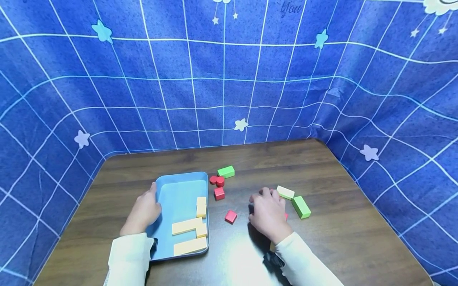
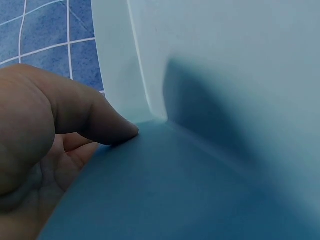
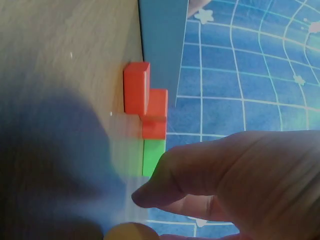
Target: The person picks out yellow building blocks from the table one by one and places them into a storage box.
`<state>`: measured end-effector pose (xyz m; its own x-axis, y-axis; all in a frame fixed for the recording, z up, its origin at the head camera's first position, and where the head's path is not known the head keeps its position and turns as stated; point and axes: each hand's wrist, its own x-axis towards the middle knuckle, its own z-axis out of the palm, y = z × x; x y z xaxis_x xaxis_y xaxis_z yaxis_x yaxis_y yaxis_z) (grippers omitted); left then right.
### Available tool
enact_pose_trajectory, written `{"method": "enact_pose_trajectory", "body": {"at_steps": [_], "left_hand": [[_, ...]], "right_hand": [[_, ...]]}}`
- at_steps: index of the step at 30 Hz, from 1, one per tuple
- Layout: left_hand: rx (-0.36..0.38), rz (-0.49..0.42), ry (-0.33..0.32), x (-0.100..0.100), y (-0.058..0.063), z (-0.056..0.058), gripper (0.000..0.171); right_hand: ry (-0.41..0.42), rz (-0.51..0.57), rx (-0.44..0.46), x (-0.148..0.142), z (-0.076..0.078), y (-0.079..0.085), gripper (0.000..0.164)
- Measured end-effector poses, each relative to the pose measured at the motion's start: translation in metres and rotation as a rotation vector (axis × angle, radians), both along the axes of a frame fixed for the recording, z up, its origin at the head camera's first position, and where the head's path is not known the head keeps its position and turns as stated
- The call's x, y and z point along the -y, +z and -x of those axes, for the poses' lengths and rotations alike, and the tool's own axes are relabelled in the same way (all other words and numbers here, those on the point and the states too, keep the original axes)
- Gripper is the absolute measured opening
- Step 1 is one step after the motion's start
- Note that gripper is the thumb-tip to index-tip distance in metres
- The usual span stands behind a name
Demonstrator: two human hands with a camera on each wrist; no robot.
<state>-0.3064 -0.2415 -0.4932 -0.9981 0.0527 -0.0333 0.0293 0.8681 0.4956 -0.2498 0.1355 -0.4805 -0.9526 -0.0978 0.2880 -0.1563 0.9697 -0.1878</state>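
In the head view, my left hand grips the left rim of a blue tray, thumb over the wall and fingers outside. The left wrist view shows the thumb on the tray wall. Several pale yellow wooden blocks lie in the tray's right half. My right hand is low over the table to the right, fingers bent, thumb apart from them; no held thing shows. Around it lie a green block, a white-topped block and a red block. A rounded yellowish shape below its thumb is unclear.
Right of the tray are another red block, two red round pieces and a green block. A yellowish block is partly hidden under the right wrist. Blue checked cloth hangs behind the wooden table.
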Motion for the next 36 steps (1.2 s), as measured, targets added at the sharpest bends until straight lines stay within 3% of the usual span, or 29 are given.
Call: {"method": "enact_pose_trajectory", "body": {"at_steps": [21,36], "left_hand": [[0.008,0.004,0.006,0.0004,-0.0018,0.0014,0.070],[-0.001,-0.003,0.001,0.0001,0.0007,-0.0009,0.069]], "right_hand": [[-0.004,-0.002,0.086,-0.0045,0.0001,-0.0029,0.028],[0.105,-0.025,0.036,-0.0036,-0.0011,-0.0024,0.025]]}}
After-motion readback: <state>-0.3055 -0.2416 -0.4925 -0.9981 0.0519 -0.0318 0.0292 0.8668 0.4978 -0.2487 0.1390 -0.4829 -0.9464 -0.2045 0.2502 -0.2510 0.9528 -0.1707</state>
